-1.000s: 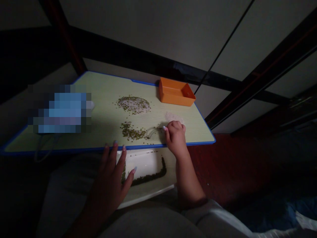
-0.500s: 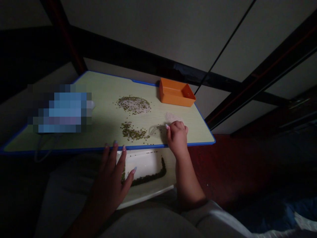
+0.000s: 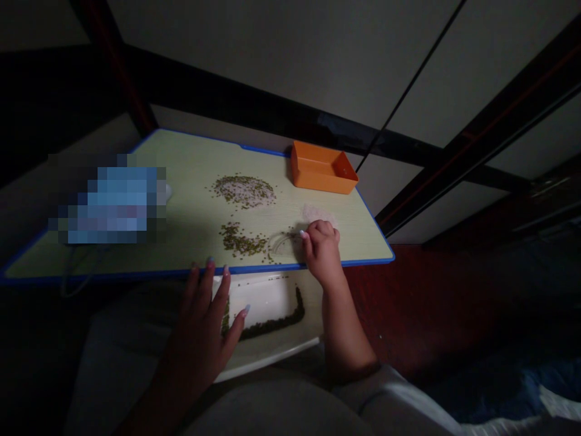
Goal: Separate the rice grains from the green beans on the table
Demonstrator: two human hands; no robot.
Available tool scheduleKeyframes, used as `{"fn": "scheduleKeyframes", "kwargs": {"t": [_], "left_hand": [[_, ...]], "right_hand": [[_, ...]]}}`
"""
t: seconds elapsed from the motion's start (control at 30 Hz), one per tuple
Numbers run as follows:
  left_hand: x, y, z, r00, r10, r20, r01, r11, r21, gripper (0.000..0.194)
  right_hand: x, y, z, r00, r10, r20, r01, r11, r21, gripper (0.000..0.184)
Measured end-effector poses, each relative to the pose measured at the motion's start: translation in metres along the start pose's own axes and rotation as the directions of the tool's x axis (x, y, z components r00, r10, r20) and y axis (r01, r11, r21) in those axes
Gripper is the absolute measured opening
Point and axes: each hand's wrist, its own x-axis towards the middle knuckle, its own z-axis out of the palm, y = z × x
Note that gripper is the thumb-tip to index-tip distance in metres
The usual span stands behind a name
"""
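Observation:
My right hand (image 3: 322, 248) is closed at the table's near edge, fingers curled over a see-through thing with a curved rim (image 3: 282, 241); most of it is hidden or too faint to name. Small green beans (image 3: 242, 240) lie loose just left of that rim. Farther back is a mixed heap of green beans and pale grains (image 3: 245, 191). Beyond my right hand is a small pale patch of grains (image 3: 315, 213). My left hand (image 3: 204, 321) has its fingers spread over the left side of a white tray (image 3: 267, 357), which holds green beans along its inner edges.
An orange open box (image 3: 324, 175) stands at the back right of the pale table (image 3: 186, 163) with a blue edge. A blurred-out bluish object (image 3: 118, 203) lies on the left, with a cable loop (image 3: 84, 272) hanging over the near edge. Cabinet panels rise behind.
My right hand and the see-through thing have shifted very slightly left, about as much as the whole view has. My left hand stays where it was.

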Motion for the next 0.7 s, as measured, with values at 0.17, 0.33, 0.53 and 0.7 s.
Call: {"fn": "scheduleKeyframes", "kwargs": {"t": [0.17,0.33,0.53,0.7], "left_hand": [[-0.0007,0.0001,0.0002,1.0,0.002,-0.001,-0.002,1.0,-0.002,0.081],[-0.0016,-0.0002,-0.0005,1.0,0.004,0.003,-0.004,1.0,0.0,0.081],[-0.0013,0.0001,-0.0013,1.0,0.005,-0.001,-0.005,1.0,-0.002,0.081],[0.0005,0.0009,-0.0028,1.0,0.007,0.003,-0.007,1.0,0.001,0.081]], "right_hand": [[-0.0009,0.0042,-0.0016,1.0,0.006,-0.016,-0.006,1.0,0.03,0.029],[-0.0008,0.0045,-0.0007,1.0,0.012,-0.012,-0.012,1.0,0.005,0.027],[0.0012,0.0015,0.0025,1.0,0.022,-0.004,-0.022,0.999,-0.033,0.026],[0.0009,0.001,0.0007,0.999,0.037,-0.019,-0.037,0.999,-0.029,0.026]]}}
